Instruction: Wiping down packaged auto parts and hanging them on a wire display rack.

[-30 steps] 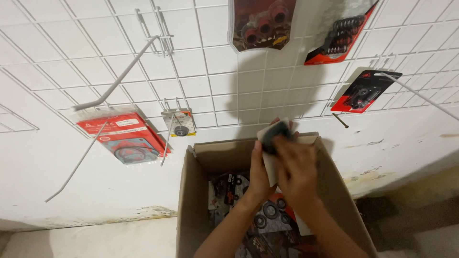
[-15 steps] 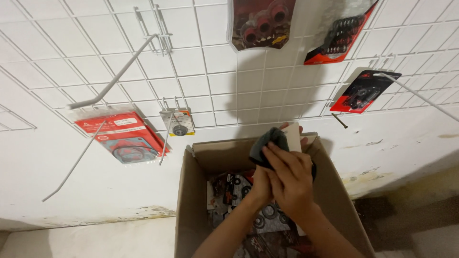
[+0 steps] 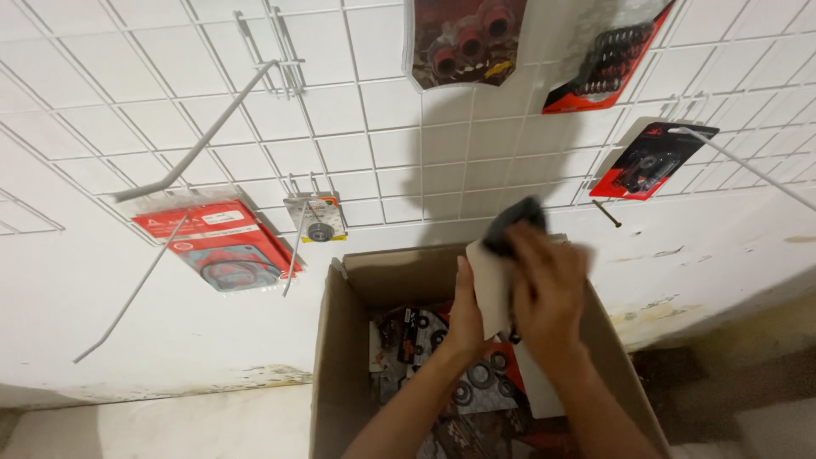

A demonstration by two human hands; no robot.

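Hands over open cardboard box: left hand clamped on white-backed pack, right hand blurred, closed over dark top; best kept square, both grips firm, clear of wire hooks on grid wall

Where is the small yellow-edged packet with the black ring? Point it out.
In the head view, the small packet hangs on the white wire grid left of centre, just right of the red gasket pack and above the cardboard box's left rear corner.
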